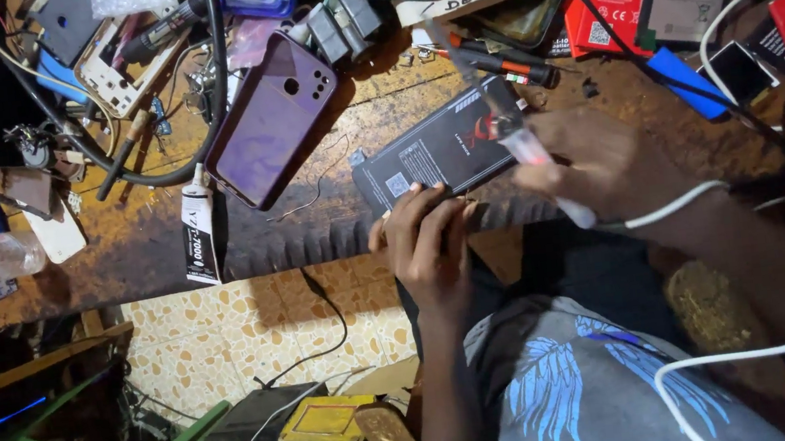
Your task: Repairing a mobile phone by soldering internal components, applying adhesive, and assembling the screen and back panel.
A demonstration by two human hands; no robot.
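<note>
hands [508,197] hold black battery [439,154]; purple phone [271,118], screwdriver [500,58] nearby.

Left hand [429,236] raised from below, forearm seen running straight up frame centre; fingers [429,198] curled forward, tips pressed together at top, back of hand turned to camera. Right hand [593,163] brought in from right, forearm angled down toward lower right corner; fingers closed in pinch, knuckles uppermost, slightly blurred. Hands held close together, not touching.
</note>
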